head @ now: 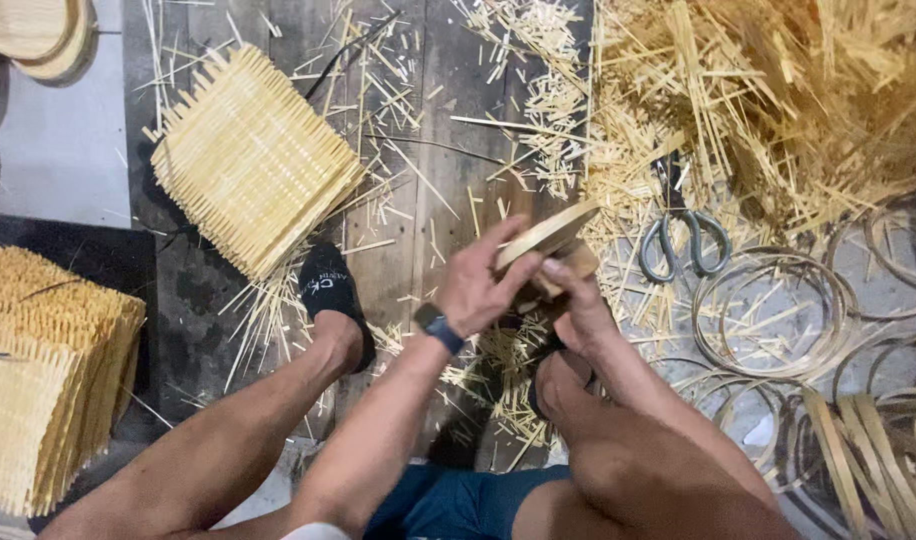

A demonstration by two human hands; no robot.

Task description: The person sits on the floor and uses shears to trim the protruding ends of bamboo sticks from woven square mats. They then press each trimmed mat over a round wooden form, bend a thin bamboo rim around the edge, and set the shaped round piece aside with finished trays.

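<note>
Both hands meet over the plank floor: left hand [478,285] wraps its fingers over the near edge of a round woven bamboo tray [544,232], right hand [570,285] pinches it from below, the tray tilting up toward the far right, scissors [683,238] lying just right.

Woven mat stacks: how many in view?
2. One stack lies on the floor planks at upper left; the other stack sits at the left edge, partly cut off. More may lie out of frame.
</note>
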